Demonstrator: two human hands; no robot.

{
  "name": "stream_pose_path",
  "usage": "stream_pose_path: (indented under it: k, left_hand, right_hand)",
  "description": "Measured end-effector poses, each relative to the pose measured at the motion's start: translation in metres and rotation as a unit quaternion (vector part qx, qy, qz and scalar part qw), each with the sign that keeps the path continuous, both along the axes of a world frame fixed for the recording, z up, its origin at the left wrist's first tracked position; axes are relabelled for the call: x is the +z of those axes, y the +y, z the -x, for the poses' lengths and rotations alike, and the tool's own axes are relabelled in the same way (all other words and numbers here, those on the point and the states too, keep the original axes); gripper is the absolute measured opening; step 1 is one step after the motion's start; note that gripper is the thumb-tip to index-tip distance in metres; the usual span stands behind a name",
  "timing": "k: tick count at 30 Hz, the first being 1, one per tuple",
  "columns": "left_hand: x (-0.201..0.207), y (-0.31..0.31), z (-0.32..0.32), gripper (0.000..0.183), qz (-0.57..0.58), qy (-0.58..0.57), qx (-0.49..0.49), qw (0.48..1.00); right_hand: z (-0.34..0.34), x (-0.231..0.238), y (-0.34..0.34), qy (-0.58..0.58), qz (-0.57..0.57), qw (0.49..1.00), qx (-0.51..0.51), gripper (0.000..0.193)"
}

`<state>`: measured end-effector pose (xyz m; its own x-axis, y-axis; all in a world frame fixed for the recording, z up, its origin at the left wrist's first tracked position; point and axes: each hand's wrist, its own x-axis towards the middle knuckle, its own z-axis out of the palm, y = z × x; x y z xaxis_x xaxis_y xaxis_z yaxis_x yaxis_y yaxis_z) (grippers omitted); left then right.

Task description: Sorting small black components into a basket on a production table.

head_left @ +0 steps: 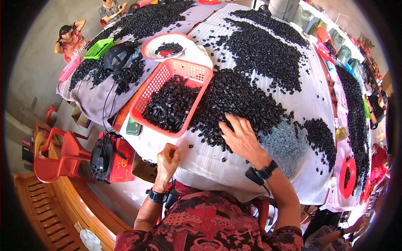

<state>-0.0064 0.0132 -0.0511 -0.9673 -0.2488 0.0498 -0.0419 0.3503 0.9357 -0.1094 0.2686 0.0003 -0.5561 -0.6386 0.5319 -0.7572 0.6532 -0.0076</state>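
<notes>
My left hand [166, 163] is closed, fingers curled together, just above the cloth's near edge; whether it holds something is hidden. My right hand [240, 136] rests at the near side of a large heap of small black plastic pieces [234, 98], its fingers a little apart and touching the pieces. Between and beyond my hands stands a pink rectangular plastic basket [144, 94], partly filled with the same black pieces. To the right of my right hand lies a mound of small pale blue-grey parts [284, 144]. A few loose pieces lie scattered on the white cloth [201, 161].
Behind the basket sits a white and red basin [153, 44] with some black pieces. A dark green box [133, 126] lies by its corner. More heaps cover the far table [268, 54]. A red chair [63, 154] stands at left. Other people [71, 42] sit around the tables.
</notes>
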Motion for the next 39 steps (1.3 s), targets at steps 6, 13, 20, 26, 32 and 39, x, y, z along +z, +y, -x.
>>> stream_pose_path:
  k: [6, 13, 20, 26, 32, 39]
  left_hand:
    - [0.002, 0.019, 0.017, 0.018, 0.289, 0.031, -0.083, 0.953]
    - [0.003, 0.032, 0.034, 0.02, 0.155, 0.083, -0.095, 0.98]
    - [0.007, 0.01, 0.004, 0.014, 0.186, 0.029, -0.062, 0.98]
    - [0.0, 0.034, 0.012, 0.019, 0.323, 0.1, -0.143, 0.93]
    - [-0.012, 0.057, 0.036, 0.013, 0.314, 0.151, -0.15, 0.925]
    - [-0.027, 0.06, 0.028, 0.015, 0.257, 0.153, -0.117, 0.947]
  right_hand:
    - [-0.077, -0.02, 0.024, -0.183, -0.101, 0.977, 0.041, 0.036]
    - [-0.051, -0.029, 0.021, -0.094, -0.09, 0.991, 0.033, 0.026]
    - [-0.077, -0.008, 0.053, -0.197, 0.065, 0.968, -0.143, 0.04]
    - [-0.091, -0.022, 0.057, -0.385, 0.037, 0.889, -0.246, 0.056]
    - [-0.067, -0.04, 0.039, -0.292, 0.253, 0.912, -0.14, 0.055]
    - [-0.1, -0.04, 0.057, -0.31, 0.225, 0.911, -0.153, 0.029]
